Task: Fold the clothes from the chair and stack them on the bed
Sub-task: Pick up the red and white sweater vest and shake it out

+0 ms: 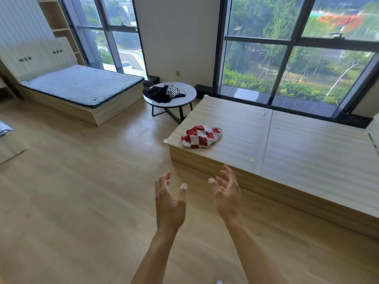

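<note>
Floor [82, 201]: we see pale wood boards filling the lower left and centre of the frame.
Windows [287, 58]: two dark-framed panes along the top, with trees outside.
Platform [307, 150]: a low wooden box at the right, with a seam running down its top.
Bed [82, 85]: at the upper left, a bare quilted mattress on a wooden base, well apart from the platform.
Table [190, 93]: round, pale top on dark legs, standing between the bed and the platform's far corner.
Dark clothes [156, 93]: we find them heaped unfolded on the table's left half, one edge drooping over the rim.
Checked cloth [202, 136]: red and white, crumpled on the platform near its left corner.
Striped top [172, 91]: black and white, bunched on the table, touching the dark clothes.
Left hand [170, 203]: raised at lower centre over the floor, its fingers [163, 183] spread and loosely bent, holding nothing.
Right hand [227, 193]: just beside the left, palm turned inward, fingers likewise spread and empty, in front of the platform's near edge.
</note>
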The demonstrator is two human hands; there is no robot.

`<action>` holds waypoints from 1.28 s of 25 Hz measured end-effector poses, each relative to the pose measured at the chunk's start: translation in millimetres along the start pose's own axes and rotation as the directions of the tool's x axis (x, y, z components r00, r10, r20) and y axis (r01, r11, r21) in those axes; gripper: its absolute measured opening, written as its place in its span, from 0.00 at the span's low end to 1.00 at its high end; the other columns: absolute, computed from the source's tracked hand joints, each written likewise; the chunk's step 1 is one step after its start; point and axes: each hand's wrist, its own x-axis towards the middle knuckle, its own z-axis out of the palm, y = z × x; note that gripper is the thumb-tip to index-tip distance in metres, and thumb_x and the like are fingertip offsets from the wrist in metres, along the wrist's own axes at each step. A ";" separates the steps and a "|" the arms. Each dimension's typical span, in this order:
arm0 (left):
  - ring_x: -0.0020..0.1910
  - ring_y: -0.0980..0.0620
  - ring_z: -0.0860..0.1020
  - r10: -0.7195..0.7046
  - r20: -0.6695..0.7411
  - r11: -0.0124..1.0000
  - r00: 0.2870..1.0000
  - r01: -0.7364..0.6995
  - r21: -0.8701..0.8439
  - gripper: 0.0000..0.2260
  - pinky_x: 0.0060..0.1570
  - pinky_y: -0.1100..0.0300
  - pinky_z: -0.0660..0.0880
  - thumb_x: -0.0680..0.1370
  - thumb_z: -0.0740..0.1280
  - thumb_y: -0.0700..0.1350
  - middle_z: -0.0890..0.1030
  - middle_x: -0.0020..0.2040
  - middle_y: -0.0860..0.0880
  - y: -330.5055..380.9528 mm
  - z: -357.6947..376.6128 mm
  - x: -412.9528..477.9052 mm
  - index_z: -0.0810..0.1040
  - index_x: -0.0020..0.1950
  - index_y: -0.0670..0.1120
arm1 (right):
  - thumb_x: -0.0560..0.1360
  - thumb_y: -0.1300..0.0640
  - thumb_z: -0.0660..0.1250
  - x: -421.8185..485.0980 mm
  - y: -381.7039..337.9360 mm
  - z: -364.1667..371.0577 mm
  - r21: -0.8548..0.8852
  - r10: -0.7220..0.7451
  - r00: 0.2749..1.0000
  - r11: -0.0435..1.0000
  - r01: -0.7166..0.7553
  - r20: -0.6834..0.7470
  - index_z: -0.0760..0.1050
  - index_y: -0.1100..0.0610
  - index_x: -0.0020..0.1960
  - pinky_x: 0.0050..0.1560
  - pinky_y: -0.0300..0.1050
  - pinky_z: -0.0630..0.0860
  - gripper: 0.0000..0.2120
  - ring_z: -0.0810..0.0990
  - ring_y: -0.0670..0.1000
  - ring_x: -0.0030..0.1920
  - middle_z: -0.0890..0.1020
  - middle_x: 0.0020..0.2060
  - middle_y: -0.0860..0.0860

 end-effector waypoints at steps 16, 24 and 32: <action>0.63 0.56 0.73 -0.090 -0.090 0.995 0.992 0.094 0.041 0.20 0.59 0.63 0.70 0.80 0.69 0.47 0.74 0.64 0.54 -29.4 72.4 413.5 0.71 0.72 0.49 | 0.78 0.54 0.69 381.7 -31.9 248.7 0.053 -0.019 0.957 0.999 0.004 0.290 0.64 0.50 0.76 0.54 0.38 0.74 0.28 0.77 0.46 0.61 0.75 0.67 0.51; 0.64 0.55 0.73 -0.061 -0.023 0.998 0.998 0.062 0.016 0.20 0.62 0.59 0.73 0.80 0.68 0.48 0.74 0.65 0.54 -65.9 64.0 658.4 0.71 0.72 0.48 | 0.79 0.55 0.69 546.6 -50.5 411.7 0.034 0.040 0.980 0.998 -0.047 0.193 0.64 0.51 0.76 0.56 0.42 0.75 0.28 0.78 0.50 0.62 0.75 0.67 0.51; 0.64 0.55 0.74 -0.016 0.119 0.994 0.993 0.003 0.109 0.20 0.64 0.58 0.73 0.80 0.68 0.48 0.76 0.65 0.53 -87.5 51.4 861.6 0.72 0.72 0.48 | 0.80 0.55 0.68 684.0 -71.3 550.8 0.063 0.147 0.984 0.986 -0.153 0.098 0.62 0.52 0.77 0.47 0.32 0.70 0.28 0.77 0.47 0.58 0.74 0.66 0.50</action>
